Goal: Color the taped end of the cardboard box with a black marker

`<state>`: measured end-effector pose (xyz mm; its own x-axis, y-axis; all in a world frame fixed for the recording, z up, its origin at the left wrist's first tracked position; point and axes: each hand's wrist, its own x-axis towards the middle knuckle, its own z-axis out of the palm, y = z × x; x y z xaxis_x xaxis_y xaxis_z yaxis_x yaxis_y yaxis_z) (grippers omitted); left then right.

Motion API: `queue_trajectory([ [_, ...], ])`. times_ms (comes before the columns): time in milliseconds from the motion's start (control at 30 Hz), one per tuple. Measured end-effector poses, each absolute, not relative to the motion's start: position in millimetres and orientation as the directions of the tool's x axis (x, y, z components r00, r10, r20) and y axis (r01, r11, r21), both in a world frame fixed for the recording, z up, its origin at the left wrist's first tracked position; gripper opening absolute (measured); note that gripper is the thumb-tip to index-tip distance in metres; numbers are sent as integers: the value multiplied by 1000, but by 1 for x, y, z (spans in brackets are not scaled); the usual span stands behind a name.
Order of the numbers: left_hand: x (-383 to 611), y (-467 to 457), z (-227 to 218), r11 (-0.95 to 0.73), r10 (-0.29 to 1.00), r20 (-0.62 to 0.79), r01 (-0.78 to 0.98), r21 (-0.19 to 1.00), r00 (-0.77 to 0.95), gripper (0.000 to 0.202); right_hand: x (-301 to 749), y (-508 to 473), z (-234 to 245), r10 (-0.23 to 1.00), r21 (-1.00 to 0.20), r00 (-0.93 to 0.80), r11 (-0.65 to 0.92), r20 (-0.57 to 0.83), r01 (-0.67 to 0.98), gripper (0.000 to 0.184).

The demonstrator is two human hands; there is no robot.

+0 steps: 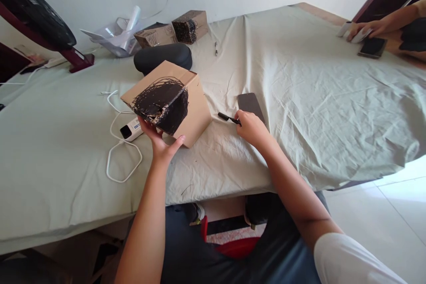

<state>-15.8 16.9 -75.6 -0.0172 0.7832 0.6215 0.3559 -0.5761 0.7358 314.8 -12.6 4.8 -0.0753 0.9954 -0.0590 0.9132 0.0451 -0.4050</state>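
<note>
A brown cardboard box (196, 111) rests tilted on the cloth, with a thick black scribbled patch spread over one corner and its adjoining faces. The patch looks torn and frayed near the lower edge. My left hand (162, 143) grips that near corner from below, thumb on one face and fingers partly hidden under the box. To the right of the box, my right hand (251, 126) is closed around a black marker (224, 116) whose dark end points left toward the box. Just behind that hand lies a dark phone (251, 104), flat on the cloth.
A white cable (108, 164) and a white power bank (132, 129) lie left of the box. Behind it are a black case (163, 57), two scribbled boxes (198, 24), a plastic bag (116, 40) and a pen (216, 49). A fan (36, 13) stands far left; another person's hand (369, 30) is far right.
</note>
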Motion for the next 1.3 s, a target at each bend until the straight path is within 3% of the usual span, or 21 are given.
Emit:
queue_trajectory([
  [200,-15,17,-76,-584,778,628,349,733,-18,144,305,-5,-5,994,-387,-102,74,-50,919,34],
  [500,-7,18,-69,-547,802,594,324,772,-62,151,282,4,-20,999,-320,51,-46,7,946,35],
  [733,-4,22,-68,-574,786,616,307,759,-53,152,282,8,-27,991,-458,106,-57,83,887,23],
  [833,-3,24,-68,-581,786,616,280,765,-52,151,285,8,-28,977,-610,152,-28,153,792,24],
  [1000,-6,28,-72,-580,789,613,270,768,-48,153,284,6,-26,920,-846,235,159,315,509,33],
  [1167,-8,29,-72,-597,774,632,285,750,-40,154,282,1,-24,896,-925,264,302,358,230,34],
  [1300,-8,27,-68,-568,793,607,297,768,-53,156,284,-5,-22,894,-928,247,359,373,102,42],
])
